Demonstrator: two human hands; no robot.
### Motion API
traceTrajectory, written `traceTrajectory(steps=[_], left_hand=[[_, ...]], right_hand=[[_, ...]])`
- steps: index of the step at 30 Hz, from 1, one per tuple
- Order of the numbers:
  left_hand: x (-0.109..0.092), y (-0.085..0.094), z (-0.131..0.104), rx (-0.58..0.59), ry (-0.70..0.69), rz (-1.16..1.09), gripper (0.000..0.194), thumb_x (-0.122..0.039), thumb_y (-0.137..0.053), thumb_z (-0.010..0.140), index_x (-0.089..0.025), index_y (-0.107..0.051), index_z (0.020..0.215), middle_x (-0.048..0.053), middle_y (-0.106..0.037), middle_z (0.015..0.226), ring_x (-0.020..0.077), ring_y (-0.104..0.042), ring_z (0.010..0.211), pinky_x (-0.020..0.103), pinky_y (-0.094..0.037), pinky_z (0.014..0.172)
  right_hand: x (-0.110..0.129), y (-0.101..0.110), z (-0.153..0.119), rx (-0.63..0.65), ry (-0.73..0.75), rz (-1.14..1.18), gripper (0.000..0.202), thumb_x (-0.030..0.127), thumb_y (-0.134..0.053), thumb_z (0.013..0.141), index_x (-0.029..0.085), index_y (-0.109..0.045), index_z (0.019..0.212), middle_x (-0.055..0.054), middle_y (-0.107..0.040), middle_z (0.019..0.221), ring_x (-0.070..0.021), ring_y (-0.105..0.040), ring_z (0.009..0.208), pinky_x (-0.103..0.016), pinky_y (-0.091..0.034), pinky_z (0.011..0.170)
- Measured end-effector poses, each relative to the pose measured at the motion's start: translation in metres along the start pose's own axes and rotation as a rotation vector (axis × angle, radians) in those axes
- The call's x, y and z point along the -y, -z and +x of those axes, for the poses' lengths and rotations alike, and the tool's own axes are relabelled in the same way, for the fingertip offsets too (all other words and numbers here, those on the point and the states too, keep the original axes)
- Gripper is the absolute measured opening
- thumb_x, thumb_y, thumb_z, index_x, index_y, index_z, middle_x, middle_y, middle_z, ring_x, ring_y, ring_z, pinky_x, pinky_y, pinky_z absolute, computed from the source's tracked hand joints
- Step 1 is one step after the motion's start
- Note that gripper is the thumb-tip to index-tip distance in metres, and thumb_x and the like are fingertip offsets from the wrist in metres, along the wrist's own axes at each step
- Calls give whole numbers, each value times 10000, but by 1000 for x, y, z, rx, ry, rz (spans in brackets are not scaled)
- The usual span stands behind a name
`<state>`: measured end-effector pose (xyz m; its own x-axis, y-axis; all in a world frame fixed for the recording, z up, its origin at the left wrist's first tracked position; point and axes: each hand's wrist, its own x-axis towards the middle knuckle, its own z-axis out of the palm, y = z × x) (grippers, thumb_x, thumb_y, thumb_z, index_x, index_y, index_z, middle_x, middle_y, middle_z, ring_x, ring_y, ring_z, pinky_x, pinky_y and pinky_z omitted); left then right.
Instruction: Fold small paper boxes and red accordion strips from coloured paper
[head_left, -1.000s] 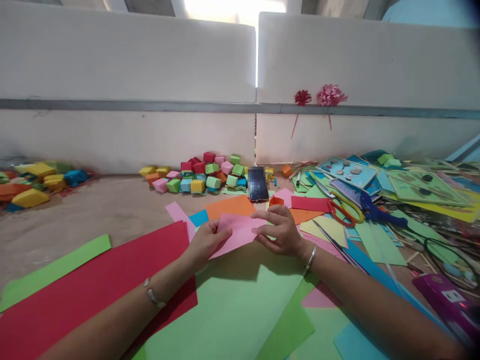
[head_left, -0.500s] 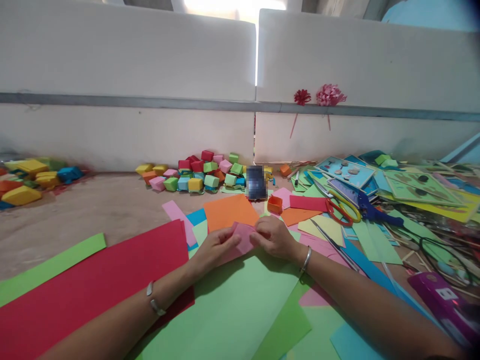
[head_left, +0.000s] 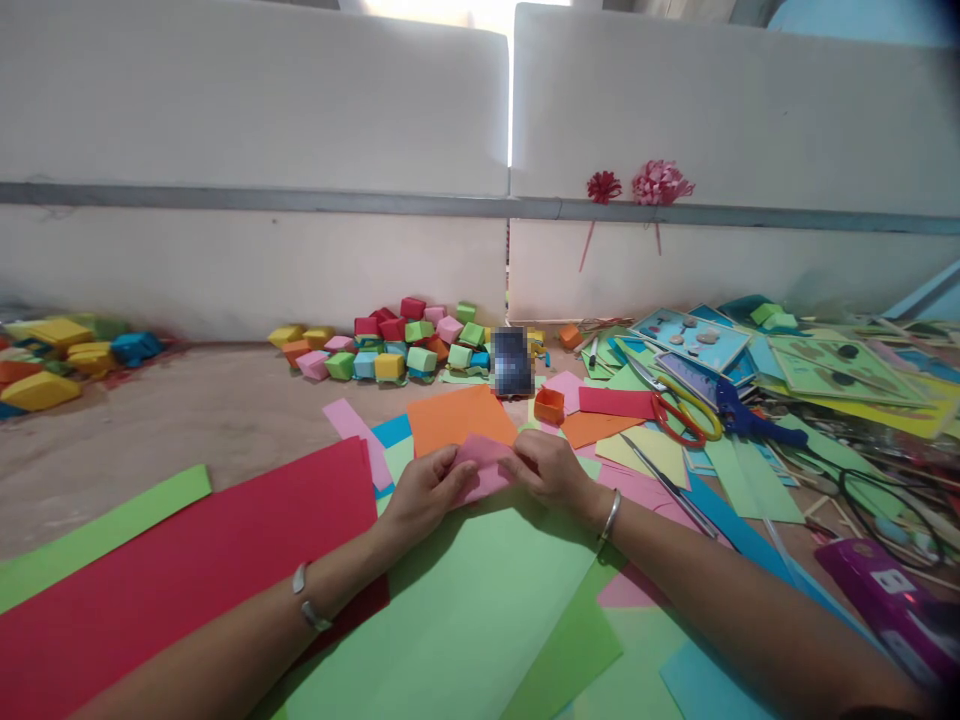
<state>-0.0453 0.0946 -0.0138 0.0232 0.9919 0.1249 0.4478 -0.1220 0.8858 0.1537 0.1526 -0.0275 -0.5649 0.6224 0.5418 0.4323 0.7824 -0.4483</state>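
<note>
- Pale green sheet (head_left: 450, 610): spread beneath both hands.
- Left hand (head_left: 426, 490): pink paper (head_left: 484, 470) is pinched at its left side, fingers closed.
- Right hand (head_left: 553, 472): its right side is pinched by closed fingers.
- Pink paper: held between the hands, over the pale green sheet.
- Orange paper box (head_left: 550, 405): set just beyond the right hand.

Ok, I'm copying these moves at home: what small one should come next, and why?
Probably slide the right grip along the pink paper, pressing lightly, while the left grip steadies it. Both pinch the paper from opposite sides, above the green sheet, so one could anchor while the other presses. Whether it's sharply creased, I can't tell.
</note>
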Motion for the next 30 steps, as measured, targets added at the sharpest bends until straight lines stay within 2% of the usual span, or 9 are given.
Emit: traceTrajectory(steps=[5,8,10,12,15,19,30], left_hand=[[-1,1,-3,-8,-51,96,360,-493,-478,842,-195,-520,645,-51,-425,569,120,-394,546,244,-306,515],[-2,1,-5,7,-90,144,351,-467,-451,862,-203,-503,637,-51,-428,557,121,-401,531,245,-302,507],[-3,1,-6,18,-123,173,343,-446,-448,865,-210,-478,618,-56,-418,543,119,-396,517,243,-296,504],[-4,1,-7,34,-156,198,319,-424,-445,866,-212,-486,630,-59,-424,533,117,-399,504,240,-295,504],[-4,-1,-9,60,-194,228,284,-399,-436,867,-210,-523,674,-56,-461,539,121,-428,502,233,-303,508],[-5,-3,-14,89,-227,252,295,-386,-420,883,-210,-502,661,-58,-459,535,117,-422,493,225,-308,505],[-9,-6,-18,118,-237,233,313,-398,-393,878,-215,-433,627,-65,-405,518,107,-377,482,225,-309,503]], right_hand=[[2,2,1,-52,-42,6,333,353,-576,906,185,-479,634,31,-468,608,-104,-386,559,-242,-285,540],[6,10,6,-117,-74,47,240,390,-614,887,171,-570,797,2,-562,704,-120,-477,615,-244,-368,584],[12,15,9,-138,-54,93,216,367,-604,903,156,-611,949,-33,-623,800,-140,-551,695,-259,-428,651],[20,19,12,-130,-17,130,204,324,-583,922,148,-630,1015,-58,-654,858,-155,-591,764,-274,-459,700],[30,20,12,-97,22,175,139,264,-566,932,162,-658,919,-52,-671,837,-155,-600,783,-277,-468,719],[38,19,10,-83,40,209,172,188,-538,923,173,-640,787,-34,-658,760,-142,-580,726,-269,-450,682],[43,19,11,-90,-6,278,164,145,-528,854,179,-565,698,-3,-589,691,-115,-521,644,-249,-400,615]])
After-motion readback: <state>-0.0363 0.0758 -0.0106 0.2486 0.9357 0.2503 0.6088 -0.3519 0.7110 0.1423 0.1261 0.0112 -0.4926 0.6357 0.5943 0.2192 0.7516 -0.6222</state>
